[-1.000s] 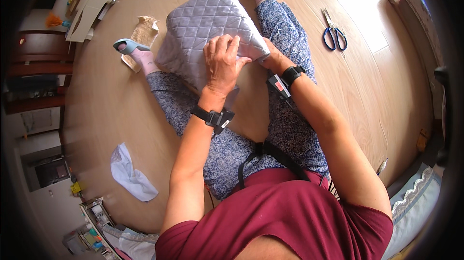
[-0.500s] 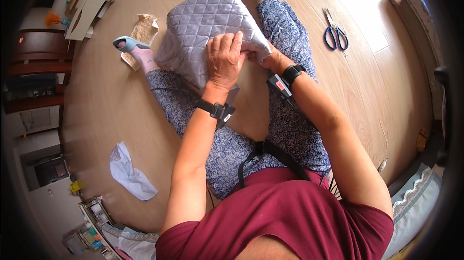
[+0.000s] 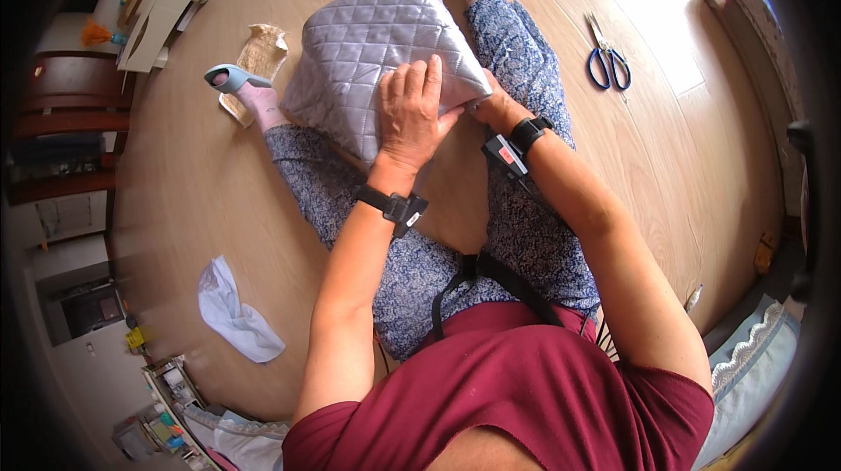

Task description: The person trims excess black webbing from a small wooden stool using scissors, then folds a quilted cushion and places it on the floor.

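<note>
My left hand (image 3: 410, 116) lay back-up on the lower edge of a grey quilted cover (image 3: 377, 33), at the upper centre of the frame. Its fingers were together and slightly bent, and the thumb stood out to the right. The palm was hidden, so I could not tell whether it pinched the fabric. My right hand (image 3: 498, 106) was at the cover's lower right corner, largely concealed behind it; I could not tell whether it was closed or open. Each wrist carried a black strap with a small box attached.

The cover rose to a point at the top of the frame and stood between my outstretched legs, which were in blue patterned trousers (image 3: 526, 68). My foot at the upper left wore a pink sock and a pale blue slipper (image 3: 231, 78). A crumpled tan packet (image 3: 263, 50) was just beside that foot.

Further out, scissors (image 3: 602, 49) with dark blue handles lay on the wood floor (image 3: 701, 164) at the upper right, well apart from my hands. A pale blue cloth (image 3: 236, 318) lay at the lower left. A lace-trimmed cushion (image 3: 755, 370) was noted at the lower right.
</note>
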`<action>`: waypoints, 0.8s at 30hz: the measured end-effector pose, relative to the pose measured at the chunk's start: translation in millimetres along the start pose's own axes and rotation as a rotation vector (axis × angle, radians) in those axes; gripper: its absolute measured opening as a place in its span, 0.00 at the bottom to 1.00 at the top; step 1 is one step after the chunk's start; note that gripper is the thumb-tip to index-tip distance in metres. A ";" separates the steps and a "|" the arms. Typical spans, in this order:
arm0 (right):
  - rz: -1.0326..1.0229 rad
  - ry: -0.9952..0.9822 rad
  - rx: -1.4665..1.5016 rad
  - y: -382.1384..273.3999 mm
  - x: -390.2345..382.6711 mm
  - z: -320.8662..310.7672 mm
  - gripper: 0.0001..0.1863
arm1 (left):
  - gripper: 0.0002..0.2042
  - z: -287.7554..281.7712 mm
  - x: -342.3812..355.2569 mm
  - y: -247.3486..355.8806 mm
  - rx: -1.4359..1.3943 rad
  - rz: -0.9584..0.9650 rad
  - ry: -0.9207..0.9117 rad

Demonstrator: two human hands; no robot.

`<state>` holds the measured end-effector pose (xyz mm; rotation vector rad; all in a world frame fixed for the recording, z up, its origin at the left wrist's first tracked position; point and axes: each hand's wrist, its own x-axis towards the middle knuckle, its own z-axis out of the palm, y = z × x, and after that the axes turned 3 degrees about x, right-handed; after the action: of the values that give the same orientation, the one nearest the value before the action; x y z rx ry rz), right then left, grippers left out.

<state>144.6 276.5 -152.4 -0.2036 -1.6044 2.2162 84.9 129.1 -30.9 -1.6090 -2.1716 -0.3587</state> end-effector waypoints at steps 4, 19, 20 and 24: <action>0.285 0.082 0.241 -12.5 -4.8 9.6 0.19 | 0.42 6.1 -5.2 4.5 0.083 -0.004 -0.005; -0.390 -0.107 -0.711 8.2 -5.1 1.8 0.23 | 0.37 21.3 -16.2 12.7 0.099 -0.043 0.065; -0.451 -0.129 -0.829 10.3 -4.3 0.7 0.23 | 0.39 20.7 -17.0 13.2 0.066 -0.054 0.058; -0.633 -0.166 -1.151 15.3 -0.2 2.4 0.24 | 0.40 19.7 -21.6 13.8 0.047 -0.068 0.051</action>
<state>140.4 270.3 -165.9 0.1759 -2.4136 0.7040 100.0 123.6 -58.9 -1.4882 -2.1840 -0.3619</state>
